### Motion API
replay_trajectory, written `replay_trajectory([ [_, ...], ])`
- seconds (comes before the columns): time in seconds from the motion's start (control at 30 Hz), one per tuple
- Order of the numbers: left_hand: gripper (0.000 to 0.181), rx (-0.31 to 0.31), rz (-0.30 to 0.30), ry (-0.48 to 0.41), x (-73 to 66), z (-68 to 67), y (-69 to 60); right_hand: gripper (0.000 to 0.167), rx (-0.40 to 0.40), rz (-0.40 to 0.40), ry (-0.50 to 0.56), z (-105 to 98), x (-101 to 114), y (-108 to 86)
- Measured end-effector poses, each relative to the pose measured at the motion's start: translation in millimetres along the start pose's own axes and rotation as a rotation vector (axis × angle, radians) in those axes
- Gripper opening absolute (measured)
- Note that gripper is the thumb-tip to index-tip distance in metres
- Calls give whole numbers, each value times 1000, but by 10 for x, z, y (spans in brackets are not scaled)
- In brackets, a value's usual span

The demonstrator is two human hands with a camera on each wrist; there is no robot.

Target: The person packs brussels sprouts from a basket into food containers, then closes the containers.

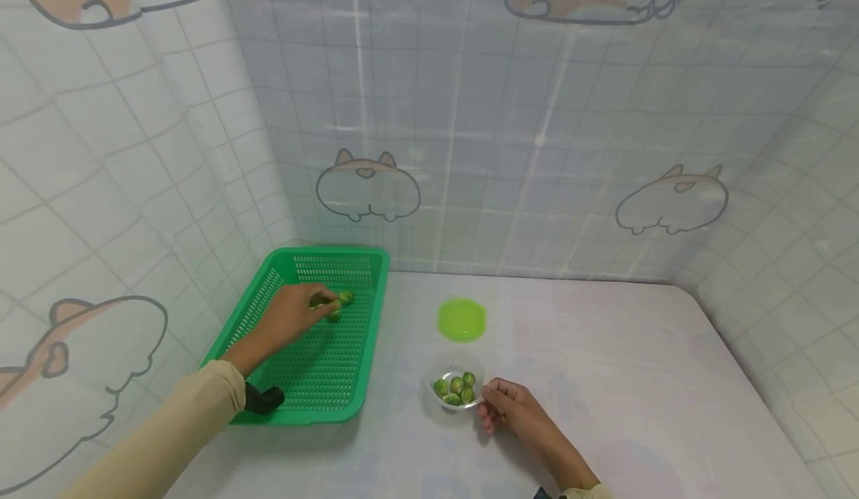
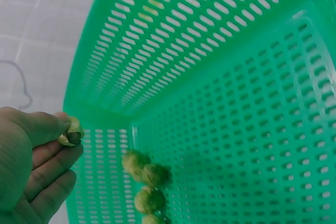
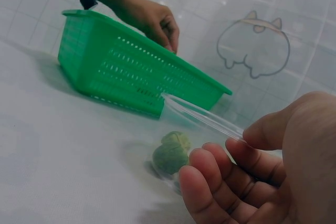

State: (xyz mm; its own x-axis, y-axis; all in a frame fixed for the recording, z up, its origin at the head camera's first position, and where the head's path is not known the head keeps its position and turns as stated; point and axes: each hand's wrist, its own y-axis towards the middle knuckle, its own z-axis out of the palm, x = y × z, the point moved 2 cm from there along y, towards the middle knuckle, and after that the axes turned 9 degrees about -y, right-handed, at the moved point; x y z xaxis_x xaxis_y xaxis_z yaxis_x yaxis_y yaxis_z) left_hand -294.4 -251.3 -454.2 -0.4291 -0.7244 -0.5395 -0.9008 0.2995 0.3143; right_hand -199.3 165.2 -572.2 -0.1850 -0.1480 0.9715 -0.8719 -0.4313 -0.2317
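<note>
My left hand (image 1: 290, 315) reaches over the green basket (image 1: 370, 350), pinching a Brussels sprout (image 2: 73, 131) between thumb and fingers. Several more Brussels sprouts (image 2: 149, 200) lie on the basket floor beside its wall in the left wrist view. On the table, my right hand (image 1: 515, 412) grips the rim of a clear plastic bowl (image 1: 454, 407) between thumb and fingers. Inside the bowl sit several Brussels sprouts (image 1: 457, 385). The right wrist view shows the bowl's rim (image 3: 202, 115) pinched there, with fingers covering part of its side.
A bright green round lid (image 1: 461, 319) lies flat behind the bowl. The basket stands at the left, near the tiled-pattern wall sheet (image 1: 470, 208) with cartoon dogs. A dark band (image 1: 264, 399) is at the left wrist, over the basket's front rim.
</note>
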Motion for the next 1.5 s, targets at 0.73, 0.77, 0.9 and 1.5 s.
replay_trajectory([
  [0.73,15,44,77,-177,-726,229,108,29,-7,9,0,11,52,-21],
  [0.77,15,46,85,-180,-749,244,112,29,-8,12,0,10,49,-19],
  [0.9,14,68,98,-184,-826,311,129,29,-6,13,3,5,39,-11],
  [1.5,14,218,155,-204,-1222,641,149,26,3,13,9,-1,37,14],
])
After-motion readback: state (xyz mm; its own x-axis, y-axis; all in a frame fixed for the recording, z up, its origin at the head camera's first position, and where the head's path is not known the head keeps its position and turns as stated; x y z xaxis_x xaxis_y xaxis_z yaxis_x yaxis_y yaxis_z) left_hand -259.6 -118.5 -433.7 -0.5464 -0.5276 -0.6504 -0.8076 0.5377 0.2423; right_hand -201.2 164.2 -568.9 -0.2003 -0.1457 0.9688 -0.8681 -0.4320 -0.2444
